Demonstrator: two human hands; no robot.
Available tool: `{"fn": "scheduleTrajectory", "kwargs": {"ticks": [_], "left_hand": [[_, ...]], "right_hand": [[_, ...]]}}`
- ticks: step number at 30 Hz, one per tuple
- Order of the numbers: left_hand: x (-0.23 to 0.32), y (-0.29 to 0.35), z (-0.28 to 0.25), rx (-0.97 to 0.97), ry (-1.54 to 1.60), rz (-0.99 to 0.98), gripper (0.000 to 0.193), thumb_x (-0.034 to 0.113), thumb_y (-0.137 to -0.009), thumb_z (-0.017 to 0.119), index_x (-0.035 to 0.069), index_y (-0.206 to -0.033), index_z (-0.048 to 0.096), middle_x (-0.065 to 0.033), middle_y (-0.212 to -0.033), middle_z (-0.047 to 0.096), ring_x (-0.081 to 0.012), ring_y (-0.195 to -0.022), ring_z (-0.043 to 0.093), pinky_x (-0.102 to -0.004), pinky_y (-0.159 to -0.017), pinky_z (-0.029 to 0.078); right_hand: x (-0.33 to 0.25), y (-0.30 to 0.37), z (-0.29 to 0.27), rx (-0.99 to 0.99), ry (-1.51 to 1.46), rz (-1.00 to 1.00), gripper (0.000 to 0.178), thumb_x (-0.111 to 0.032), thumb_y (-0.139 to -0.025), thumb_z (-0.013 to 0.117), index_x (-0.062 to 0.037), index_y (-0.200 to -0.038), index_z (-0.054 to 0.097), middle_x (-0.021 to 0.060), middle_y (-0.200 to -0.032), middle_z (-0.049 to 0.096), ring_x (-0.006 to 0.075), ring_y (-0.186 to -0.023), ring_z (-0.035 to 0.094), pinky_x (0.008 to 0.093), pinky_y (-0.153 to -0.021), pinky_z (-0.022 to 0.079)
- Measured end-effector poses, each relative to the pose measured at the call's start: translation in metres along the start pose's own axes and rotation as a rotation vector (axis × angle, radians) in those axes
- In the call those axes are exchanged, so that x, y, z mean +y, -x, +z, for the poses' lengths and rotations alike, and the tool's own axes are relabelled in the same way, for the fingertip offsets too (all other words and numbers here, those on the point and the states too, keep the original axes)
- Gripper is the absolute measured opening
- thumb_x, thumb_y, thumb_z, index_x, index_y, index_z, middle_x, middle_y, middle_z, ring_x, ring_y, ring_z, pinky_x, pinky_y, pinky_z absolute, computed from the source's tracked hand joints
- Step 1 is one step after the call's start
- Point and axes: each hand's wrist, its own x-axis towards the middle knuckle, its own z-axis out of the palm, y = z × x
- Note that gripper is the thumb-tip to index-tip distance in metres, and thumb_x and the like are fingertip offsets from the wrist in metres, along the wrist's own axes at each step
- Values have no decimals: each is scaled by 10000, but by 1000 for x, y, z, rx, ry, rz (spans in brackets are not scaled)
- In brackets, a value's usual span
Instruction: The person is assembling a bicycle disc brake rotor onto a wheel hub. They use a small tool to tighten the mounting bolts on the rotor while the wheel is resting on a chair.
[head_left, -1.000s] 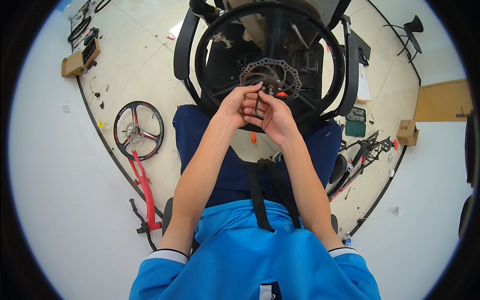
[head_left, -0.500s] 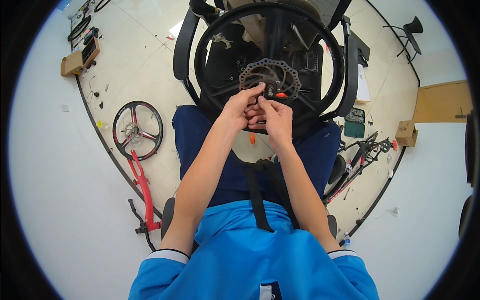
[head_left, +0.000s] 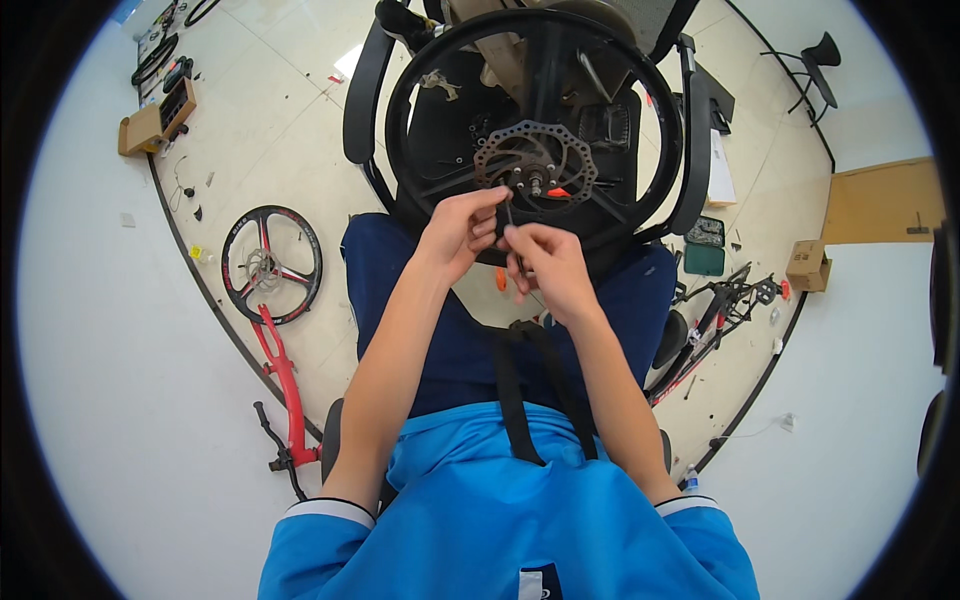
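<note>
A black bicycle wheel (head_left: 397, 130) lies across the seat of a black office chair (head_left: 362, 100) in front of me. At its hub, a perforated metal brake disc (head_left: 530, 130) faces up, with the axle end (head_left: 536, 184) standing out of the middle. Just on the near side of the disc, my left hand (head_left: 462, 232) is closed in a pinch at the top of a thin dark rod-like piece (head_left: 509, 212). My right hand (head_left: 552, 266) pinches the lower end of that piece. Its exact kind is too small to make out.
Small loose parts and a clear tray (head_left: 604, 126) rest on the seat. On the floor at left are another wheel (head_left: 312, 262), a red frame part (head_left: 288, 385) and an open cardboard box (head_left: 145, 130). At right are a green tool case (head_left: 704, 259) and a bicycle frame (head_left: 722, 320).
Both hands have drawn back from the axle toward me and come slightly apart. The thin dark piece now shows between them, and the hub is uncovered.
</note>
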Motion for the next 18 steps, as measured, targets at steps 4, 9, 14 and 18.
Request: {"fn": "scheduleTrajectory", "kwargs": {"ticks": [4, 9, 14, 18], "left_hand": [[-11, 38, 2, 47, -267, 309, 118, 75, -882, 714, -33, -926, 731, -10, -696, 630, -52, -596, 548, -198, -545, 415], [-47, 61, 18, 55, -660, 425, 100, 14, -865, 729, -49, -943, 729, -71, -814, 728, -86, -731, 680, -214, -663, 539], [-82, 58, 30, 12, -594, 349, 153, 2, -878, 719, -59, -1010, 672, -97, -831, 732, -112, -768, 699, -228, -701, 550], [-92, 57, 47, 43, -672, 438, 132, 21, -872, 722, -48, -979, 686, -84, -792, 729, -99, -715, 687, -229, -675, 544]], "right_hand": [[2, 19, -34, 37, 110, -14, 158, -120, -931, 718, 37, -945, 703, 13, -685, 621, 57, -521, 541, 227, -454, 477], [5, 16, -67, 79, -155, -109, 131, -111, -924, 738, 11, -961, 707, 33, -809, 681, 73, -700, 632, 233, -627, 535], [0, 13, -40, 181, -35, -217, 138, -98, -948, 701, 20, -1020, 696, 85, -919, 728, 128, -791, 679, 255, -760, 549], [9, 12, -35, 198, 202, -371, 163, -96, -987, 642, 34, -1078, 680, 46, -829, 672, 90, -725, 618, 235, -687, 510]]}}
